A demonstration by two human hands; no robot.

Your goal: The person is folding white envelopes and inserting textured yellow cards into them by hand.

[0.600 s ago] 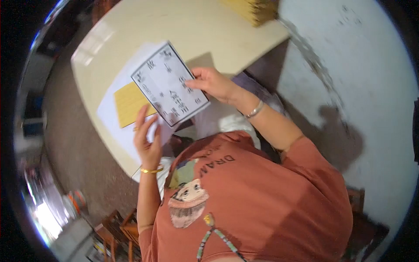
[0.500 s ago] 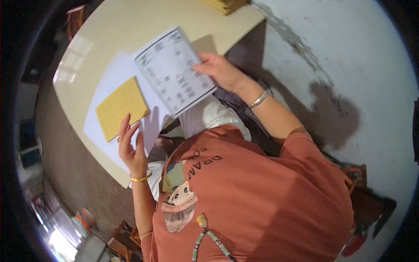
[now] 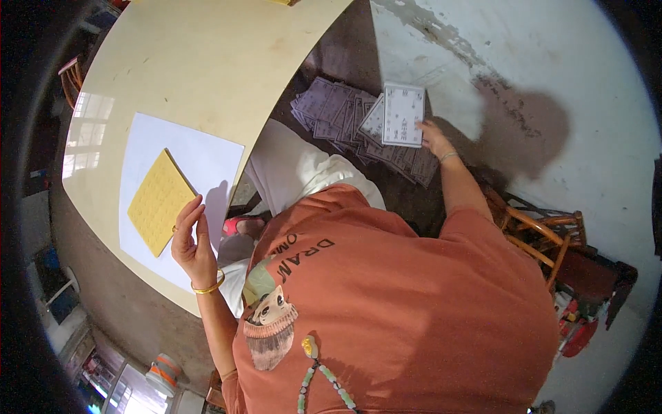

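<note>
The largest thing before me is the pale wall (image 3: 441, 58) on my right side. On my left is the cream tabletop (image 3: 207, 69), with one corner pointing down toward my left forearm. Between the wall and the near edge of the tabletop, a heap of printed papers (image 3: 339, 114) spreads low, beyond my white-trousered legs (image 3: 296, 162); what carries this heap, I cannot tell. A sheet of white paper (image 3: 210, 152) lies flat along the near edge of the tabletop, close to that corner.

Over the right end of the heap is the printed packet (image 3: 403, 110), with its long axis running away from me. My right hand (image 3: 433, 139) is closed on its right edge, near the lower corner, so the packet extends to the left of this hand. Whether it also rests on the heap, I cannot tell.

The yellow stack (image 3: 160, 203) lies on the white paper, slanted, its longer axis going from lower left to upper right. It is up and to the left from my left hand (image 3: 192, 250), which is much the nearer hand. These fingers are loosely bent and apart, holding nothing; the fingertips reach its right corner, but contact is not clear.
</note>
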